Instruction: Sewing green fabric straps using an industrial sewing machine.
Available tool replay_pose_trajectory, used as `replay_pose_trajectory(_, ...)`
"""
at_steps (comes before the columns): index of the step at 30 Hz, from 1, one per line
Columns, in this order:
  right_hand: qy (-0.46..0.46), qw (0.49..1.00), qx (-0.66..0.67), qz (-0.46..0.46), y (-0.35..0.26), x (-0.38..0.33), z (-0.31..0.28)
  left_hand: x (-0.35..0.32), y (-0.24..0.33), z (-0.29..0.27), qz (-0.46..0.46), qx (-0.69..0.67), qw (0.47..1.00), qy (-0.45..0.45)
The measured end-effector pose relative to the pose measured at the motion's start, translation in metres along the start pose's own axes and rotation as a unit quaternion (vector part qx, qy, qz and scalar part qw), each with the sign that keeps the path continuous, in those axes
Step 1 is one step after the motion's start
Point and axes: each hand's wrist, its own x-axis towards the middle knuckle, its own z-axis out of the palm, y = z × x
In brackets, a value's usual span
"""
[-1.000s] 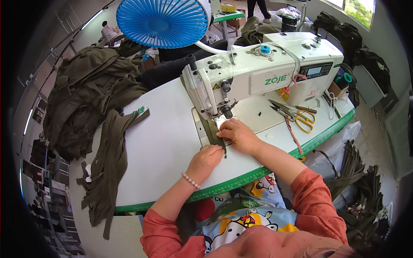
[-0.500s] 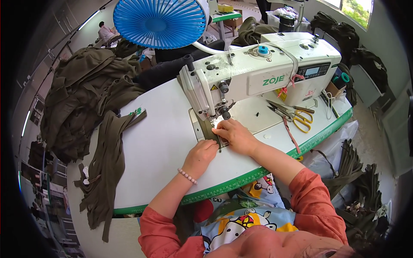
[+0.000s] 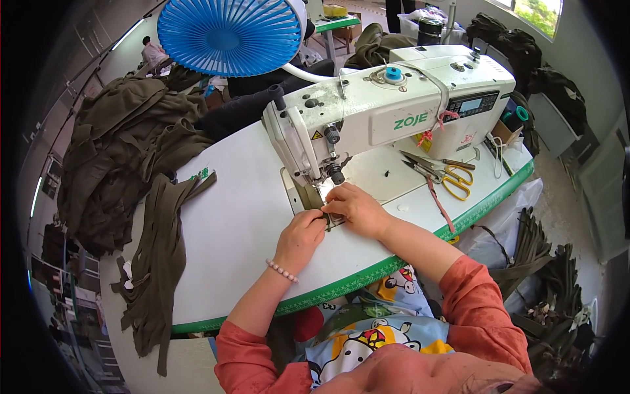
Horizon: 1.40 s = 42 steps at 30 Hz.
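Observation:
At the sewing machine, a strip of olive-brown fabric lies on the plate under the needle area. Its near end runs to my fingers, which cover part of it. My left hand, a beaded bracelet at its wrist, pinches the strip's near edge. Just right of it, my right hand has its thumb and fingers bent together on the same cloth, in front of the presser foot. The two hands' fingertips nearly meet, and the exact grip between them is partly hidden.
Scissors with yellow handles and a reddish strip lie right of my right hand. Olive strips hang over the table's left side, beside a large cloth heap. A blue fan stands behind the machine head.
My right fingers have drawn down from beside the needle toward my left fingertips and bunched closer together. The whole view has shifted slightly.

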Motion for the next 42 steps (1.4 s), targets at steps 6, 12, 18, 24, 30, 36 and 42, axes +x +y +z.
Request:
replay_pose_trajectory(6, -0.013, 1.000, 0.013, -0.014, 0.005, -0.001, 0.006, -0.004, -0.005, 0.006, -0.012, 0.012, 1.000, 0.014)
replay_pose_trajectory(12, 0.048, 0.999, 0.015, 0.003, 0.004, 0.008, -0.006, -0.001, -0.011, 0.006, -0.009, 0.009, 0.999, 0.029)
replay_pose_trajectory(18, 0.054, 0.997, 0.053, 0.024, 0.006, 0.000, -0.009, -0.006, -0.012, 0.009, -0.011, -0.015, 0.999, 0.033)
replay_pose_trajectory(24, 0.019, 0.994, 0.075, -0.071, 0.004, -0.005, -0.014, -0.008, -0.012, 0.011, -0.005, -0.013, 0.999, 0.033)
replay_pose_trajectory(30, -0.004, 0.992, 0.042, -0.122, -0.009, 0.000, -0.020, -0.007, -0.014, 0.009, -0.011, -0.010, 0.999, 0.038)
replay_pose_trajectory(36, -0.010, 0.989, -0.039, -0.141, -0.008, -0.002, -0.014, -0.005, -0.013, 0.009, -0.005, -0.013, 0.999, 0.045)
replay_pose_trajectory(42, -0.012, 0.989, -0.044, -0.140, -0.005, -0.004, -0.012, -0.005, -0.014, 0.007, 0.002, -0.016, 0.998, 0.068)
